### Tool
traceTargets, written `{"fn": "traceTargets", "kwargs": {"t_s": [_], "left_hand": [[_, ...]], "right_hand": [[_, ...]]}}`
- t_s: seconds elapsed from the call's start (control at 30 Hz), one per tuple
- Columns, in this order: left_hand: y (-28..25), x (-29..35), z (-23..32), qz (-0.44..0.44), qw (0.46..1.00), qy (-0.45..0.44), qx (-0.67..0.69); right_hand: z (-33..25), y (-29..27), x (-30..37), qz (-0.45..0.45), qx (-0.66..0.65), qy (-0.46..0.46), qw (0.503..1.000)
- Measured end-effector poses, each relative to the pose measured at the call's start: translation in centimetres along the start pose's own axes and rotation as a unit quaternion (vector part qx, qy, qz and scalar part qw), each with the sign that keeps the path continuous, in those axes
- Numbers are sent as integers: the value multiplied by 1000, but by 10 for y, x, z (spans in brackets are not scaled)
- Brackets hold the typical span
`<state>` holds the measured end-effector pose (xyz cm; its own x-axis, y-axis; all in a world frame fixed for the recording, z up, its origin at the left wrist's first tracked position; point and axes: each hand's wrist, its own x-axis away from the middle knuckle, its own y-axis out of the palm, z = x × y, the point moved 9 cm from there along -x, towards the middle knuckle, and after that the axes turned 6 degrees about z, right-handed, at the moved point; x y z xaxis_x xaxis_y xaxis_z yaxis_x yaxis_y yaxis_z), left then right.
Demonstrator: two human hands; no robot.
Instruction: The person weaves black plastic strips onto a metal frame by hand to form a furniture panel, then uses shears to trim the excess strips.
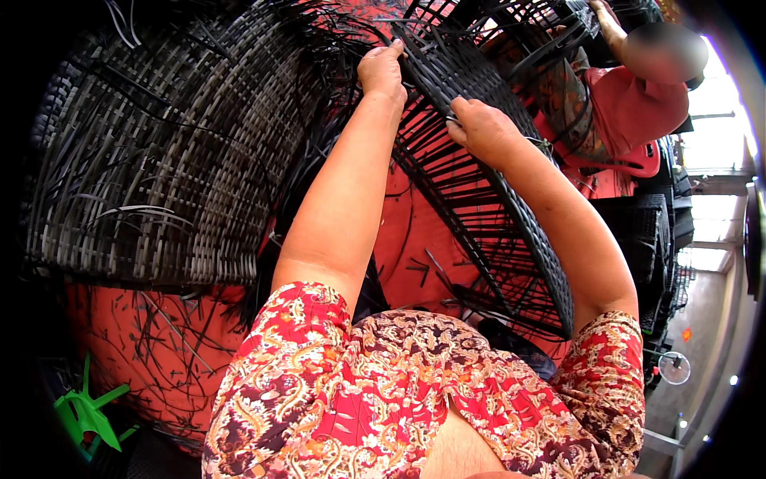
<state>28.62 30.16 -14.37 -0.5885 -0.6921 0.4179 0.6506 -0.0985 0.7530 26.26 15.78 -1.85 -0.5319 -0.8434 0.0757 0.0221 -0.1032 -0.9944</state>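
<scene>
A black woven basket (527,239) of plastic strips stands tilted in front of me, its open lattice side facing left and its braided rim slanting from far left to near right. My left hand (383,73) is closed at the far end of this rim, thumb upward; a strip may also be in its grip, but I cannot make that out. Partway along the same rim, my right hand (485,132) has its fingers curled over the edge, thumb on the near side. Loose black strips (339,36) bunch beside my left hand.
A large grey-black woven piece (175,160) fills the left. Strip scraps litter the red floor (415,239). Green plastic legs (88,411) show at lower left. On the right, another person (630,112) sits on a pink chair (642,162), near stacked black woven pieces (638,235).
</scene>
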Motion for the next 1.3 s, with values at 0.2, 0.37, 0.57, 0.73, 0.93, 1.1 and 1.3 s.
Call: {"fn": "traceTargets", "kwargs": {"t_s": [0.2, 0.37, 0.57, 0.73, 0.93, 1.1, 1.3], "left_hand": [[4, 10, -2, 2, 999, -52, 16], [3, 9, 0, -4, 999, -41, 31], [2, 13, 2, 4, 999, -37, 20], [-3, 6, 3, 16, 999, -26, 9], [-4, 4, 6, 11, 1000, -12, -1], [1, 7, 15, -10, 997, 10, -72], [7, 15, 21, -53, 992, 3, -114]], "right_hand": [[-11, -11, -30, 67, 19, 69, 995], [-11, -3, -40, 77, 11, 72, 994], [-18, 3, -39, 99, 24, 4, 995], [3, -7, -41, 134, -111, 55, 983], [27, 7, -48, 100, -284, 119, 946], [22, 21, -62, 51, -379, 118, 917], [37, 22, -59, 54, -430, 141, 890]]}}
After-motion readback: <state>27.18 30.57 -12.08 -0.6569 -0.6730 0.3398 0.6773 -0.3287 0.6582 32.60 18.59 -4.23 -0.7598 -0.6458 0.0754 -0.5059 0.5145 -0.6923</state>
